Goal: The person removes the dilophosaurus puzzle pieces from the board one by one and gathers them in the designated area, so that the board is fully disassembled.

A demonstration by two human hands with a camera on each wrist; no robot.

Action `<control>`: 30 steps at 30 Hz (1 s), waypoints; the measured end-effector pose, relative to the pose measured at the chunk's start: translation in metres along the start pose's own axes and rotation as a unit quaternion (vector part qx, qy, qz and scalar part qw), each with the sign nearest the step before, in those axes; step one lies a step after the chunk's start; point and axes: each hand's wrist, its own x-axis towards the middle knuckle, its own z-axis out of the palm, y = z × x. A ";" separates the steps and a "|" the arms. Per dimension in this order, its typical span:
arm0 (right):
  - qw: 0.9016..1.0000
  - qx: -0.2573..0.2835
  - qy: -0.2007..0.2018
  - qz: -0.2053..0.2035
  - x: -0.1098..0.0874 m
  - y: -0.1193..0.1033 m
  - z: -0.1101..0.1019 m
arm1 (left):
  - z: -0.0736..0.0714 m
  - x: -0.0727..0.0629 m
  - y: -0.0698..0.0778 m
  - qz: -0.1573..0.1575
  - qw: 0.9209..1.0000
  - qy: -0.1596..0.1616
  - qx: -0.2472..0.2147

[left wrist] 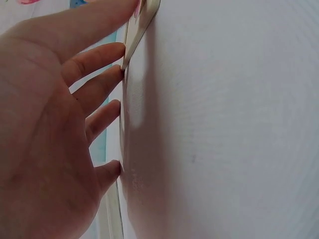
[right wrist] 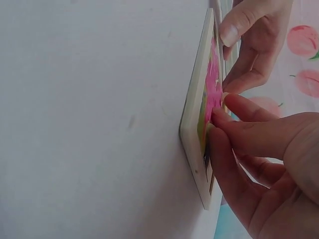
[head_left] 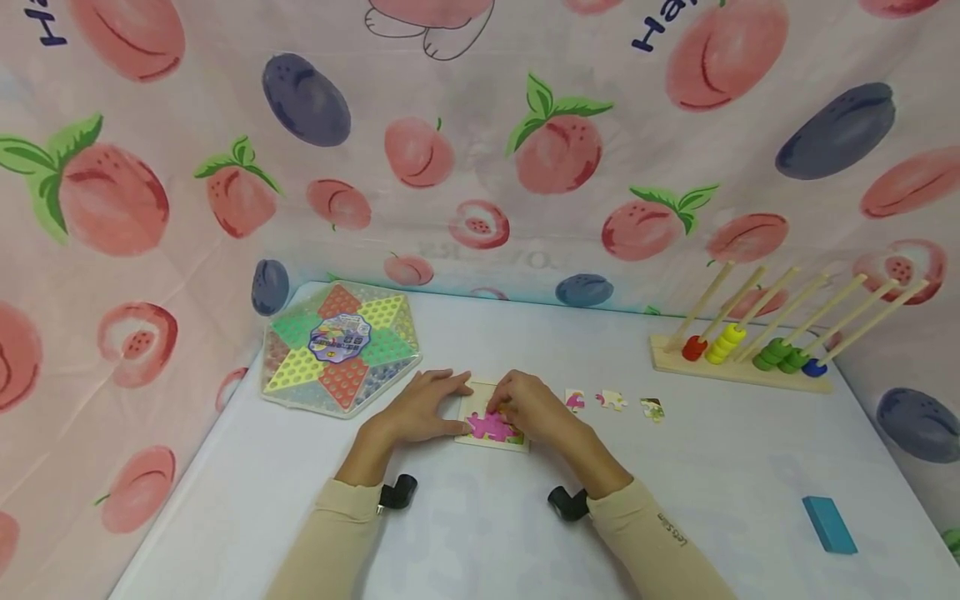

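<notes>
A small wooden puzzle tray (head_left: 491,444) lies on the white table with joined pink puzzle pieces (head_left: 489,426) along its near side. My left hand (head_left: 422,408) rests at the tray's left side, fingers spread. Its thumb touches the near left part, and the fingertips lie along the edge in the left wrist view. My right hand (head_left: 534,407) is over the tray's right part, thumb and fingers curled together, pinching a puzzle piece mostly hidden by the fingertips. In the right wrist view, those fingertips (right wrist: 219,115) touch the pink picture.
Three loose puzzle pieces (head_left: 612,400) lie right of the tray. A Chinese checkers board (head_left: 390,346) sits at back left. A wooden bead rack (head_left: 738,372) with upright rods stands at back right. A blue block (head_left: 829,525) lies at front right. Fruit-patterned cloth hangs behind.
</notes>
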 end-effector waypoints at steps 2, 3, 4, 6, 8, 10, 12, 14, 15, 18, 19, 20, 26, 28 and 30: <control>1.000 0.000 0.000 0.002 0.000 0.000 0.000 | 0.000 0.000 0.000 0.000 1.000 0.000 0.004; 1.000 0.001 0.001 0.002 0.000 0.000 0.000 | 0.000 0.000 0.000 -0.001 1.000 0.000 0.006; 1.000 0.002 0.002 0.002 0.000 0.000 0.000 | -0.001 0.001 0.000 -0.001 1.000 0.000 0.009; 1.000 0.005 0.005 0.002 -0.001 -0.001 0.000 | -0.001 0.001 0.000 0.001 1.000 0.003 0.013; 1.000 0.009 0.006 0.001 -0.001 -0.001 -0.001 | -0.002 0.001 0.000 0.004 1.000 0.004 0.016; 1.000 0.011 0.007 0.004 -0.001 0.000 -0.001 | -0.001 0.001 0.000 0.006 1.000 0.005 0.016; 1.000 0.012 0.006 0.006 -0.001 0.000 -0.001 | -0.001 0.001 0.000 0.006 1.000 0.001 0.015; 1.000 0.013 0.005 0.009 -0.001 0.001 0.000 | -0.001 0.001 0.000 0.007 1.000 0.000 0.014; 1.000 0.014 0.005 0.009 -0.001 0.001 -0.001 | -0.001 0.001 0.000 0.008 1.000 0.000 0.014; 1.000 0.017 0.001 0.003 -0.001 0.002 -0.001 | -0.001 0.001 0.000 0.008 1.000 -0.001 0.011; 1.000 0.019 -0.001 0.002 0.000 0.002 -0.001 | -0.001 0.001 0.001 0.008 1.000 -0.001 0.010; 1.000 0.021 -0.002 0.001 0.000 0.002 -0.002 | -0.002 0.001 0.001 0.009 1.000 -0.001 0.009; 1.000 0.013 -0.002 -0.003 0.000 0.002 -0.001 | -0.002 0.000 0.002 0.007 1.000 0.000 0.006; 1.000 0.010 0.000 -0.008 -0.001 0.002 -0.001 | -0.002 0.000 0.002 0.007 1.000 0.001 0.006; 1.000 0.011 0.005 -0.011 -0.001 0.003 -0.001 | -0.003 -0.001 0.002 0.007 1.000 0.001 0.005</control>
